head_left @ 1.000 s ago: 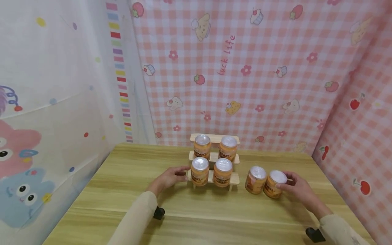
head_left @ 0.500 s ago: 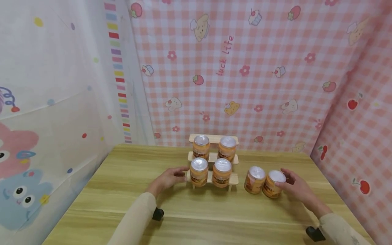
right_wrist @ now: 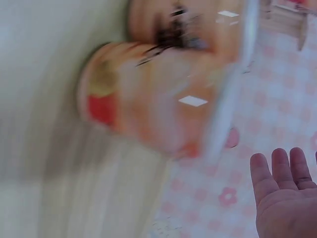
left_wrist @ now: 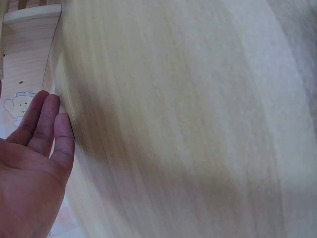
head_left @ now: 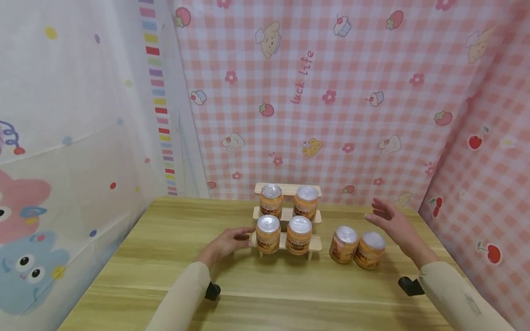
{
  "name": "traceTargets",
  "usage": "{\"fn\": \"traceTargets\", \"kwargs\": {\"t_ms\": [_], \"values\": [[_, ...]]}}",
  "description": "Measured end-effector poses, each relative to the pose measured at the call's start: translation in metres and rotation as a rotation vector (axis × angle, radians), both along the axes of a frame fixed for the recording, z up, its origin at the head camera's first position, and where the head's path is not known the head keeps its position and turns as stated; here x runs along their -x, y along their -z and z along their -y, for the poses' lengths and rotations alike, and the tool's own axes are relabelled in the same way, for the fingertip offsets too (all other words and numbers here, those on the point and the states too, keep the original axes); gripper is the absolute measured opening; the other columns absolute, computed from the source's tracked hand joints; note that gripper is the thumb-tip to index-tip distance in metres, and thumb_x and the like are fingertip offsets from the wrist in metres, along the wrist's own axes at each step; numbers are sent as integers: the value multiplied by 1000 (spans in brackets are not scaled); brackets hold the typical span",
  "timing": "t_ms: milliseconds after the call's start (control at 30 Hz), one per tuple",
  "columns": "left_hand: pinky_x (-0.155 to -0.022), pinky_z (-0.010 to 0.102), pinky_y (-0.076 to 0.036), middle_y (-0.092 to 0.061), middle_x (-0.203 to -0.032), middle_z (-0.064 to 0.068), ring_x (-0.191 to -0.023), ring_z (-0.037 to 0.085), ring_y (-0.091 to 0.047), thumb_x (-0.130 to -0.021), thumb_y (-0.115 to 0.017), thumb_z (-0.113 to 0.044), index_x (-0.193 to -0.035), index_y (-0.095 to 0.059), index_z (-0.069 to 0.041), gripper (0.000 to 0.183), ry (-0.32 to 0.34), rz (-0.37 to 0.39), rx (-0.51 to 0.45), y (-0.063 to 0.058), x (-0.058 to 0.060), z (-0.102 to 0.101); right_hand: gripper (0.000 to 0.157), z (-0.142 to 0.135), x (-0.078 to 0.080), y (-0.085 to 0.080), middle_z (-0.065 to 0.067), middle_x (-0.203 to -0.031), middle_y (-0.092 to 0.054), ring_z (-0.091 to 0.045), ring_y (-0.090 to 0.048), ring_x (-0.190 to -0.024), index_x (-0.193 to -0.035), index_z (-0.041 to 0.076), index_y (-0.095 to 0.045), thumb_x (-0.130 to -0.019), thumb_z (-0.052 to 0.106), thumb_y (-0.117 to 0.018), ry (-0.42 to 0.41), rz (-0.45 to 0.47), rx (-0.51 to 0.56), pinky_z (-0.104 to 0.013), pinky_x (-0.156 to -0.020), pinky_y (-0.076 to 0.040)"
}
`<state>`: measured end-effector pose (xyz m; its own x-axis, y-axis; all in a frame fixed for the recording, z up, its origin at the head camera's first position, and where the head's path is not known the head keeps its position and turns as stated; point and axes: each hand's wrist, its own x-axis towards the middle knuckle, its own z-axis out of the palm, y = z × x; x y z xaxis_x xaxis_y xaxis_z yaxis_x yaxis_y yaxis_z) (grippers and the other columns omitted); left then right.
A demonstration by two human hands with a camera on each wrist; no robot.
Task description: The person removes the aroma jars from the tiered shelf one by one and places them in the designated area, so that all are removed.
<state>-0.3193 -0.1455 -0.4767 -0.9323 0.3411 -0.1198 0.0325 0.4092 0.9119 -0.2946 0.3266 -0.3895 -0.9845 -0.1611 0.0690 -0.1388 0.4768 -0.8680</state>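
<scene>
A small tiered wooden stand holds orange cans with silver tops: two on the lowest step, including a front-left can, and two on the step behind. My left hand is at the stand's left end, thumb and fingers apart near the lowest step; contact is unclear. In the left wrist view, that hand's fingers are loosely extended. Two more cans stand side by side on the table: an inner can and an outer can. My right hand hovers beyond the outer can, fingers spread, holding nothing.
The wood-grain table ends at a pink checked cloth behind. A white patterned cloth hangs on the left, another pink cloth on the right. Black wrist pieces show below the sleeves.
My right hand has let go of the outer can and lifted up and away from it. That can stays beside the inner one. The left hand keeps its place at the stand.
</scene>
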Motion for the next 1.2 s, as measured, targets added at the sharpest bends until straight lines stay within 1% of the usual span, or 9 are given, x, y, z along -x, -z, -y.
{"fn": "traceTargets", "kwargs": {"t_ms": [133, 367, 467, 600, 700, 833, 933, 1100, 1200], "values": [[-109, 57, -35, -53, -140, 23, -130, 39, -48, -93, -71, -20, -140, -57, -11, 51, 3, -8, 2, 2, 0, 1, 83, 17, 6, -12, -25, -158, -24, -45, -25, -143, -158, 3, -15, -99, 39, -62, 1, -5, 27, -64, -111, -26], [-108, 57, -36, -54, -139, 21, -130, 38, -48, -93, -71, -21, -140, -58, -14, 50, -9, -4, 5, 4, 2, 2, 86, 48, 16, -27, -19, -158, -30, -39, -29, -144, -158, 9, -21, -95, 45, -65, 1, -23, 44, -60, -111, -30], [-109, 57, -35, -54, -139, 20, -131, 38, -47, -93, -71, -21, -140, -58, -14, 50, -12, -1, -7, 3, 2, 2, 86, 61, 20, -34, -18, -157, -32, -37, -29, -144, -158, 10, -22, -93, 45, -67, -10, -37, 58, -59, -112, -29], [-109, 56, -35, -56, -136, 21, -130, 38, -48, -93, -71, -17, -140, -58, -12, 48, -18, -2, -10, 2, 1, 3, 85, 80, 26, -39, -20, -157, -31, -38, -30, -143, -158, 9, -22, -94, 40, -69, -32, -31, 92, -58, -112, -30], [-109, 56, -35, -57, -136, 20, -130, 37, -48, -93, -71, -17, -139, -58, -13, 48, -25, 5, -5, 2, 1, 5, 83, 94, 31, -40, -21, -157, -31, -38, -31, -143, -157, 7, -24, -94, 36, -69, -51, -22, 110, -56, -112, -31], [-110, 56, -34, -56, -137, 19, -131, 37, -48, -93, -71, -19, -140, -58, -15, 49, -27, 5, -14, -1, 2, 5, 79, 110, 38, -41, -20, -155, -35, -38, -34, -141, -155, 7, -29, -93, 33, -70, -67, -31, 107, -54, -111, -34], [-110, 58, -33, -55, -137, 21, -131, 38, -47, -93, -70, -19, -140, -57, -13, 49, -15, 1, -18, -2, 0, 5, 78, 122, 42, -37, -19, -154, -36, -37, -36, -140, -155, 7, -31, -93, 34, -71, -76, -31, 95, -54, -110, -35], [-111, 57, -33, -56, -137, 21, -131, 37, -47, -93, -70, -18, -140, -58, -12, 49, -4, 4, -19, 1, 0, 3, 77, 134, 44, -28, -18, -153, -38, -35, -40, -137, -154, 8, -34, -92, 32, -73, -84, -23, 103, -54, -107, -39], [-111, 56, -33, -56, -136, 21, -130, 37, -48, -92, -71, -18, -140, -58, -13, 49, -7, 0, -17, 3, 1, 0, 78, 136, 45, -25, -19, -148, -44, -35, -45, -134, -153, 5, -35, -91, 31, -74, -80, -25, 85, -52, -106, -41]]}}
